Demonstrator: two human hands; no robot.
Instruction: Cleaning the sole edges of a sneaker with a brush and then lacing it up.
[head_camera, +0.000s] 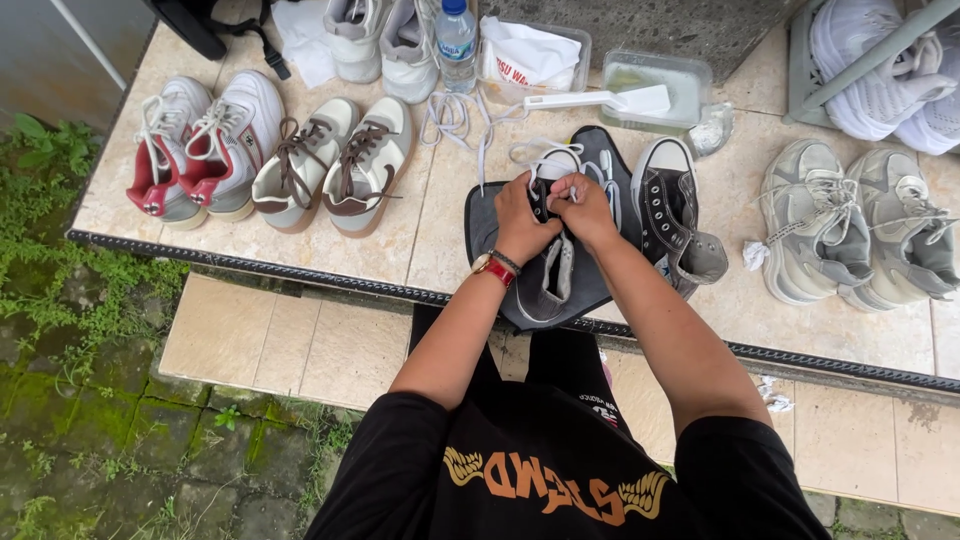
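Observation:
My left hand (520, 222) and my right hand (585, 207) are together over a dark high-top sneaker (552, 270) that lies on a grey cloth (485, 225) at the tiled ledge's front edge. Both hands pinch its white shoelace (545, 160), which loops up beyond the toe. A red watch and a bracelet sit on my left wrist. The matching second dark sneaker (675, 215) lies on its side just right of my right hand.
On the tiled ledge (430, 210) stand a red-and-white pair (200, 145), a cream-and-brown pair (335, 160), a grey pair (860, 225), more white shoes at the back, a water bottle (456, 35), a brush on a plastic tub (655, 95) and loose laces (450, 115). A lower step and mossy paving lie below.

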